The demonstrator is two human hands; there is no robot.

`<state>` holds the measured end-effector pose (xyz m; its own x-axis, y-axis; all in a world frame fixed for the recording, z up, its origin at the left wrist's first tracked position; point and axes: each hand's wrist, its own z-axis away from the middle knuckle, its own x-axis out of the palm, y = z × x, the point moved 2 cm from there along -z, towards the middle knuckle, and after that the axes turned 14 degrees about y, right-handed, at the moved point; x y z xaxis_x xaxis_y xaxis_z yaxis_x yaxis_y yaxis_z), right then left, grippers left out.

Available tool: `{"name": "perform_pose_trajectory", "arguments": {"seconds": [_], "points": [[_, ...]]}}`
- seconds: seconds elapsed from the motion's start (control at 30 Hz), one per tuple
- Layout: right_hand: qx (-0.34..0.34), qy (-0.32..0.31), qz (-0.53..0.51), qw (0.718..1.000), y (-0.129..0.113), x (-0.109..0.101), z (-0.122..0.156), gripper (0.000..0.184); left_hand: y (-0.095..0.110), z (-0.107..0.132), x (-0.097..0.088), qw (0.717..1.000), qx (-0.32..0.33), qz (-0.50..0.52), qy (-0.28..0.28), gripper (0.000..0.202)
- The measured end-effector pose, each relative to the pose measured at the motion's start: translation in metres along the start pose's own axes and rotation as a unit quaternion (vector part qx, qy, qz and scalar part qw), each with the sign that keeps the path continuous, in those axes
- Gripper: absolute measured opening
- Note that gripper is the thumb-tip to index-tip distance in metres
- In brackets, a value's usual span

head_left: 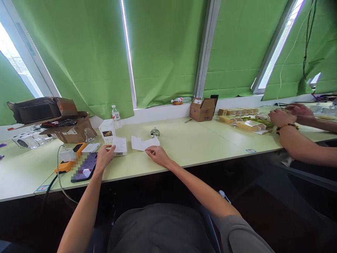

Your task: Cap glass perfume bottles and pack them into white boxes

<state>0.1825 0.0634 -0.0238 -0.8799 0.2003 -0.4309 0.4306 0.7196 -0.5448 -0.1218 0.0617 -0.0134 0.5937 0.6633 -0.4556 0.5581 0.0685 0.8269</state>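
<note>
My left hand grips the near left corner of a small white box lying on the pale green table. My right hand rests with curled fingers on the near edge of an unfolded white paper sheet. Just behind the paper stands a small glass bottle. A taller white carton stands behind the box. A dark phone lies left of my left hand.
An open brown cardboard box and clear jars sit far left, an orange device with a cable beside the phone. A small cardboard box stands by the window. At right, another person's hands work over wooden trays.
</note>
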Motion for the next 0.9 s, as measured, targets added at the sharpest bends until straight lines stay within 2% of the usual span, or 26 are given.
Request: {"name": "perform_pose_trajectory", "arguments": {"seconds": [0.17,0.33,0.47,0.53,0.63,0.8,0.9], "points": [[-0.04,0.008,0.061,0.997,0.0,0.0,-0.001,0.021,-0.005,-0.004,0.002,0.997,0.026,-0.067,-0.002,0.056],[-0.053,0.015,0.099,0.994,0.002,0.0,-0.001,0.032,0.007,0.001,0.0,0.982,0.113,-0.145,0.038,0.054],[-0.042,-0.051,0.165,0.984,0.005,0.002,0.002,0.05,0.027,0.014,0.001,0.974,0.179,-0.114,0.074,0.047],[-0.039,-0.095,0.196,0.975,0.004,0.003,0.003,0.047,0.037,0.023,0.002,0.972,0.209,-0.084,0.074,0.044],[-0.042,-0.134,0.229,0.963,0.0,0.002,0.004,0.036,0.049,0.035,0.007,0.968,0.239,-0.047,0.056,0.041],[-0.055,-0.117,0.263,0.956,-0.009,0.0,0.004,0.037,0.055,0.055,0.025,0.965,0.262,-0.022,-0.007,0.043],[-0.061,-0.12,0.272,0.953,-0.01,-0.001,0.003,0.032,0.054,0.066,0.037,0.966,0.254,-0.033,-0.041,0.055]]}}
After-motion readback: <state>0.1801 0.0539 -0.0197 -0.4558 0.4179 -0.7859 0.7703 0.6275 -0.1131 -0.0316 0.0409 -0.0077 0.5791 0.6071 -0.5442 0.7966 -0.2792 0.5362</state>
